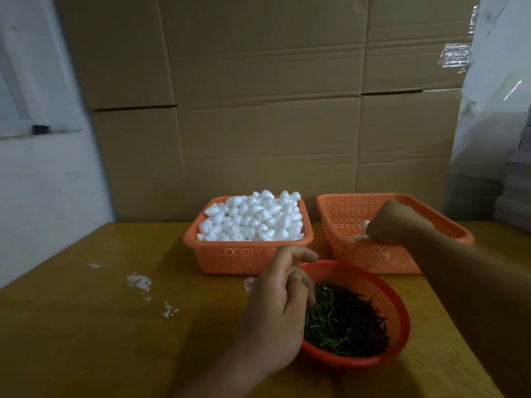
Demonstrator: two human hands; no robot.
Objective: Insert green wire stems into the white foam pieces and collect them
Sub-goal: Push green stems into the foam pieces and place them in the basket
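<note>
White foam pieces (253,218), heaped above the rim of the orange square basket (247,255) at the back middle of the table. Behind everything, a wall of stacked cardboard boxes (258,96), filling most of the view; a white wall (43,173) to the left, pale plastic sheeting (497,96) to the right. Below, a yellow-brown wooden table (100,326), scattered with white foam crumbs (139,281) on its left half. Just right of the full basket, a second orange perforated basket (344,214), nearly bare inside, its far corner blocked by the right forearm. Nearest the camera, a round orange colander (382,294) holding a dark tangle of green wire stems (344,320), touching neither basket clearly. Left hand (280,305) over the colander's left rim, fingers curled down into the stems; whether any stem is pinched, cannot tell, fingertips hidden behind the knuckles. Right hand (399,222) lowered inside the second basket, fingers curled around a small white foam piece (364,229), only partly visible at the fingertips.
</note>
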